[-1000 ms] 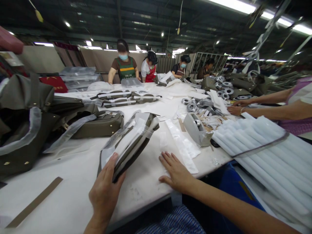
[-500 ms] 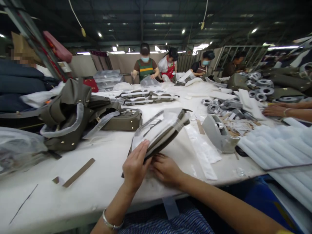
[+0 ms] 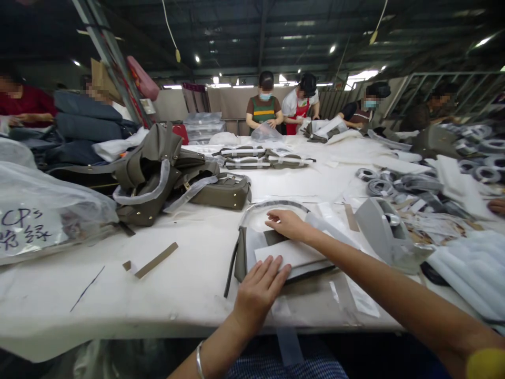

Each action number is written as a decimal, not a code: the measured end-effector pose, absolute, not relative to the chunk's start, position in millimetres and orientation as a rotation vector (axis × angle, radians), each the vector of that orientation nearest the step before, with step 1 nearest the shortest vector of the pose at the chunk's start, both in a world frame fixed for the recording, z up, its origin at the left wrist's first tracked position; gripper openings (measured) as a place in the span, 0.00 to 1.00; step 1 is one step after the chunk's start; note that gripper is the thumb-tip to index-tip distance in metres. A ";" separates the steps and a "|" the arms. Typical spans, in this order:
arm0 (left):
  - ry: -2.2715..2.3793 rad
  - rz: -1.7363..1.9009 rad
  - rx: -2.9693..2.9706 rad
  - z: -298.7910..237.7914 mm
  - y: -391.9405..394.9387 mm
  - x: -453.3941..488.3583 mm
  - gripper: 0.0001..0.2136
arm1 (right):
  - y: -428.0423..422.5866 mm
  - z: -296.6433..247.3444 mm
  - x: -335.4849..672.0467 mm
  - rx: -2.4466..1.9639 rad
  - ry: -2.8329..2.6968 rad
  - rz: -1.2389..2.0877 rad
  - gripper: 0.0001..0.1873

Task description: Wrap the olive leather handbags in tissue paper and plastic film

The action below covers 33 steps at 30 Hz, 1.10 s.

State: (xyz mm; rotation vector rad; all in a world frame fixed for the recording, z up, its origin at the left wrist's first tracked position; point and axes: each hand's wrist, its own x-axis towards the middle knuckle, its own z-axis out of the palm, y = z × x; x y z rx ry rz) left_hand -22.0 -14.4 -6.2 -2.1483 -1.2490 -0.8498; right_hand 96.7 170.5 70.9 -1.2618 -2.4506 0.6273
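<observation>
An olive-grey handbag [image 3: 240, 258] lies flat in front of me on the white-covered table. A white foam sheet [image 3: 295, 252] rests across it, and its strap [image 3: 252, 210], wrapped in clear film, arches over the far side. My left hand [image 3: 260, 289] lies with fingers stretched out on the near edge of the foam sheet and bag. Reaching across the bag, my right hand [image 3: 290, 223] is just inside the strap's arch. Its fingers are loosely bent and apart, with nothing visible in them.
A tape dispenser [image 3: 379, 231] stands right of the bag, with tape rolls [image 3: 381, 187] behind it. More olive bags [image 3: 145, 184] are piled at left, near a marked plastic bag [image 3: 51, 210]. A brown strip [image 3: 155, 260] lies on the table. Co-workers [image 3: 265, 108] stand across it.
The bag has gone from being tilted up in my hands to lying flat. My right hand has moved from its underside to above its far side. The view has swung left.
</observation>
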 end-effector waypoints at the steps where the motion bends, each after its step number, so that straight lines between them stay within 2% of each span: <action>1: -1.238 -0.848 -2.145 -6.0 -17.0 -21.6 0.18 | 183.5 66.0 83.8 -1.317 -2.470 0.659 0.17; 4: -1.224 -0.857 -2.136 -5.9 -24.8 -20.0 0.18 | 206.7 50.7 48.4 -1.442 -2.477 0.733 0.19; 10: -1.221 -0.908 -2.118 -5.8 -29.6 -18.6 0.17 | 215.6 34.0 24.6 -1.519 -2.365 1.032 0.13; 18: -1.250 -0.909 -2.163 -7.1 -28.1 -20.3 0.18 | 199.7 51.7 54.0 -1.180 -2.055 1.443 0.10; 24: -1.293 -0.907 -2.186 -5.0 -27.1 -19.0 0.17 | 172.4 67.8 65.6 -0.934 -2.062 1.413 0.17; 33: -1.311 -0.897 -2.201 -6.2 -28.9 -18.1 0.18 | 192.7 69.7 44.5 -0.940 -2.137 1.177 0.13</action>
